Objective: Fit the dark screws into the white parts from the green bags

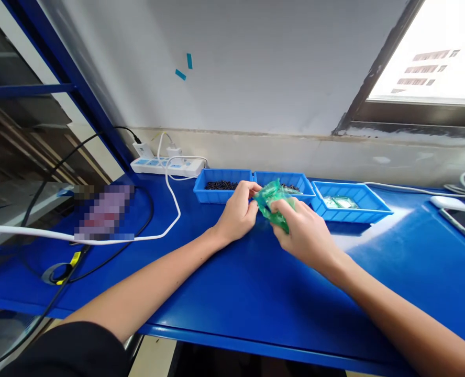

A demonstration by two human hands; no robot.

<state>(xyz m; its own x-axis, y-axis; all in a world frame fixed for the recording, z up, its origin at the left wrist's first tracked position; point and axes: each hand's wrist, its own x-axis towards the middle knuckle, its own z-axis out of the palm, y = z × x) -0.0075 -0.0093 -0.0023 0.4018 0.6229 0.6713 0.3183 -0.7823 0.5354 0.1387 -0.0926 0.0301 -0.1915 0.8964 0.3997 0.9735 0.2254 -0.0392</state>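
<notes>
A crumpled green plastic bag (272, 201) is held above the blue table, in front of the middle bin. My right hand (305, 228) has its fingers wrapped round the bag's right side. At the bag's left edge, my left hand (240, 212) pinches with thumb and fingers; what lies between the fingertips is too small to tell. The left blue bin (212, 196) holds many small dark pieces. Behind the bag, the middle blue bin (305, 184) shows some dark pieces. Flat green-and-white packets (339, 202) lie in the right blue bin (368, 203).
A white power strip (167, 166) with plugs stands by the wall. White and black cables cross the left of the blue table (256, 293). A blurred purple item (106, 212) lies at left, and a white-edged device (462, 220) at far right.
</notes>
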